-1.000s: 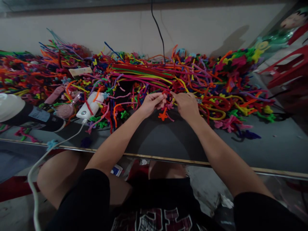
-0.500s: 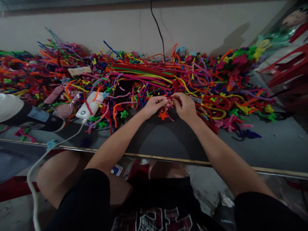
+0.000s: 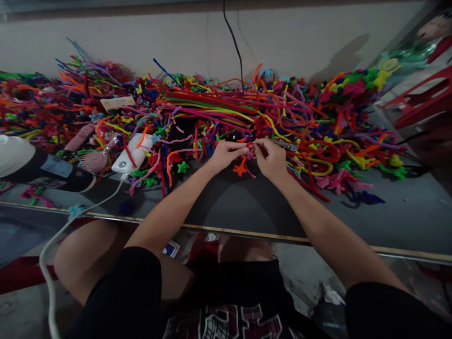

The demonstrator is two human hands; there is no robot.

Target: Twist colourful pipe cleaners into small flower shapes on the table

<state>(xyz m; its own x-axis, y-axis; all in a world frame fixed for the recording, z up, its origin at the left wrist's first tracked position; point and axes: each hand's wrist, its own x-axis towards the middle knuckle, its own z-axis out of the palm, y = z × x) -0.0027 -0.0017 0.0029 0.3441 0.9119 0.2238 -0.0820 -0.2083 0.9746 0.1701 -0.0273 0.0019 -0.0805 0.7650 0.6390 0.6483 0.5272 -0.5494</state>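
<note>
My left hand (image 3: 228, 154) and my right hand (image 3: 270, 155) meet fingertip to fingertip above the near side of the pile. Both are closed, pinching a red pipe cleaner (image 3: 251, 145), mostly hidden by the fingers. An orange flower shape (image 3: 240, 168) made of pipe cleaner lies just below the fingertips. Behind my right hand a grey metal tool (image 3: 287, 146) shows in part; whether the hand touches it I cannot tell. From under the right wrist a red strand (image 3: 318, 192) runs out over the table.
Pipe cleaners (image 3: 212, 104) in many colours heap along the wall. On the left are a dark bottle (image 3: 58, 168), a pink hairbrush (image 3: 97, 161) and a white device (image 3: 131, 155) with a cable (image 3: 76, 216). The grey table (image 3: 243, 207) has a front edge near my lap.
The fingertips have shifted slightly, and less of the red pipe cleaner shows between them. The red strand by my right wrist reaches farther toward the lower right.
</note>
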